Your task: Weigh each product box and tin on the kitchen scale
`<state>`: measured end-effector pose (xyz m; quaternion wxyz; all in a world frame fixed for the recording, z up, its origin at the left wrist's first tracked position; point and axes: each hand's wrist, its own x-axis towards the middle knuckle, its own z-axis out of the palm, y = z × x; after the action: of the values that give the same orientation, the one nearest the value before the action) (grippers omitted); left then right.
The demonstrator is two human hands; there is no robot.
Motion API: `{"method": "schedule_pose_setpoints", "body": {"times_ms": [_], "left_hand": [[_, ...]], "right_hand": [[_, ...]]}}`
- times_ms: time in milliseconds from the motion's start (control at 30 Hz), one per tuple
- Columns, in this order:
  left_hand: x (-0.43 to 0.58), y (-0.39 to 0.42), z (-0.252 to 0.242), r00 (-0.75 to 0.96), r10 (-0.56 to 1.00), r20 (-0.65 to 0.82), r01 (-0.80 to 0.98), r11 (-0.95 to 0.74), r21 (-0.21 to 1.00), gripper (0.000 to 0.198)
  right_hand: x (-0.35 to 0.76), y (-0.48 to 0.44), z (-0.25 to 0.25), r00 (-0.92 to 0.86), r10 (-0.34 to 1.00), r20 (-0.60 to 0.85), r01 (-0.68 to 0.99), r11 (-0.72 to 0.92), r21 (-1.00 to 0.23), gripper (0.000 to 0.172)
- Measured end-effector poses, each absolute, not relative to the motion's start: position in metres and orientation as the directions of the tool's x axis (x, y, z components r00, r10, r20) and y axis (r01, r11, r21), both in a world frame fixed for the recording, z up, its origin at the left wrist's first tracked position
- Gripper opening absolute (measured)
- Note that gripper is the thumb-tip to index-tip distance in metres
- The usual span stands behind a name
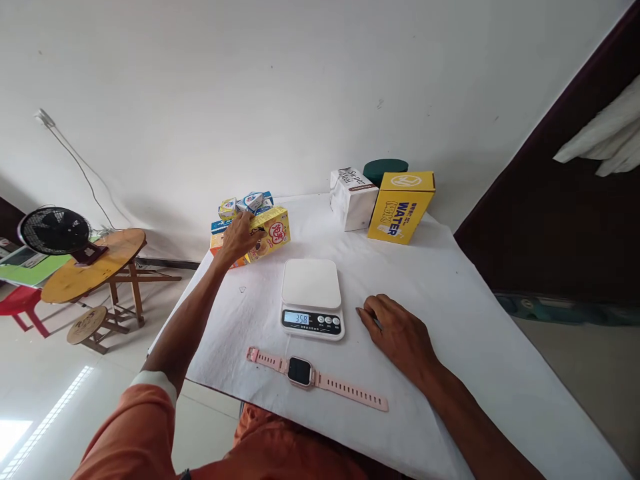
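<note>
Red-logo yellow box sits under the left hand gripping it, the right hand resting unclenched

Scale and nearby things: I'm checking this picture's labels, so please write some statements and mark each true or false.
1. The pink watch lies nearer the person than the scale. True.
2. The scale shows no reading. False: digits show on its display.
3. The left hand is on a yellow box with a red logo. True.
4. The right hand rests on the scale. False: it is on the white cloth beside the scale.
5. The box marked WATER stands beside a white box. True.
6. The fan stands on the floor. False: it is on a wooden table.
</note>
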<state>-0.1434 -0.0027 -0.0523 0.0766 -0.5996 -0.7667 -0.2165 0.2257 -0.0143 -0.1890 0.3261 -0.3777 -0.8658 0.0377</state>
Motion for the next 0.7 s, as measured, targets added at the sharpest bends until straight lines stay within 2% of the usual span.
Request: {"method": "schedule_pose_setpoints", "body": {"times_ms": [133, 367, 700], "left_hand": [[-0.139, -0.003, -0.068, -0.312, 0.886, 0.344, 0.946, 0.256, 0.2, 0.037], [-0.13, 0.003, -0.077, -0.28, 0.878, 0.387, 0.956, 0.29, 0.035, 0.028], [-0.124, 0.002, -0.062, -0.216, 0.902, 0.374, 0.97, 0.243, -0.024, 0.052]], "right_hand": [[0.225, -0.014, -0.188, -0.503, 0.678, 0.535, 0.632, 0.712, -0.308, 0.03], [0.225, -0.013, -0.19, -0.505, 0.676, 0.536, 0.632, 0.713, -0.303, 0.029], [0.222, -0.012, -0.189, -0.474, 0.711, 0.52, 0.672, 0.673, -0.308, 0.023]]}}
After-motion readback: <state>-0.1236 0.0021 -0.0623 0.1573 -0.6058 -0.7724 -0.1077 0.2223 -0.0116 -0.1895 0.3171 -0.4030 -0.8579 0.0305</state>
